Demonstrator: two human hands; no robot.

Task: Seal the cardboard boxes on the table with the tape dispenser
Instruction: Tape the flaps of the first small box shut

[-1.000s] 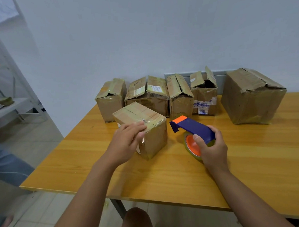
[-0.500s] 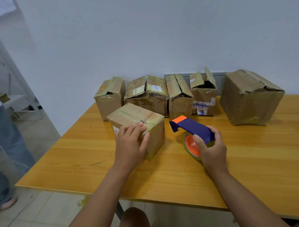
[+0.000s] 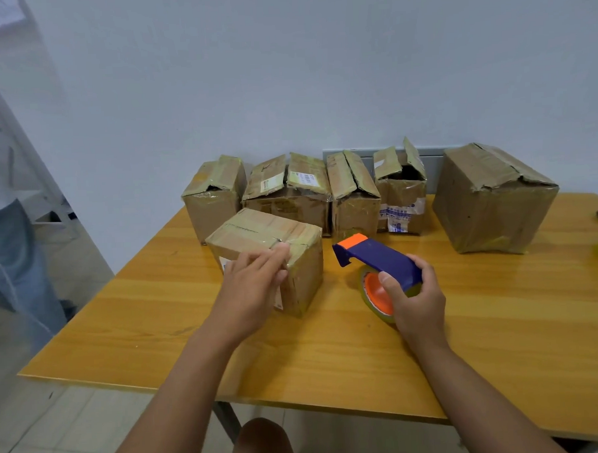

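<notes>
Sliding right, the left hand [image 3: 250, 290] rubs flat, together fingers along the small brown cardboard box [image 3: 268, 258], mid-frame. Right hand [image 3: 413, 296] grips the blue-orange tape dispenser [image 3: 378, 260] beside it. Loose tape could peel.

Tape dispenser [image 3: 377, 257] dark blue, orange tip, orange hub; boxes [image 3: 267, 234] brown with yellowish tape; table [image 3: 500, 320] orange-yellow woodgrain; wall [image 3: 284, 73] pale white.
</notes>
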